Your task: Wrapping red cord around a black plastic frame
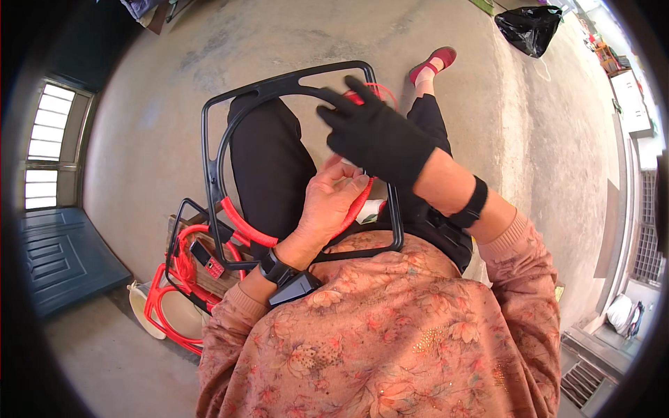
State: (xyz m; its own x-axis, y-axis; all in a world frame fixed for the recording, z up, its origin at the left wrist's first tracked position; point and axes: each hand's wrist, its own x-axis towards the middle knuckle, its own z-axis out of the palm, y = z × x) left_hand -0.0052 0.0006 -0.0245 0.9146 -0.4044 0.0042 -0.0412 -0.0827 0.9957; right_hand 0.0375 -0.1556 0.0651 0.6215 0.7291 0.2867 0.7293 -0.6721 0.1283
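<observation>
A black frame (207, 132) with a curved inner ring lies across my lap and thighs. Red cord (247, 227) is wound in close turns around the lower part of the ring. My bare left hand (330, 198) pinches the ring at its red-wound lower right part, thumb and fingers together. Above it, my right hand (380, 132), in a black glove, is raised over the frame's right side with fingers spread and slightly blurred. Behind that glove shows more red cord (385, 92); whether the glove touches it is hidden.
To my left, a wooden surface (221, 284) bears a red and black phone (207, 258), beside more red-wound frames (157, 306). A pale basin (139, 306) stands there too. A black plastic bag (529, 29) lies on the floor at the far right.
</observation>
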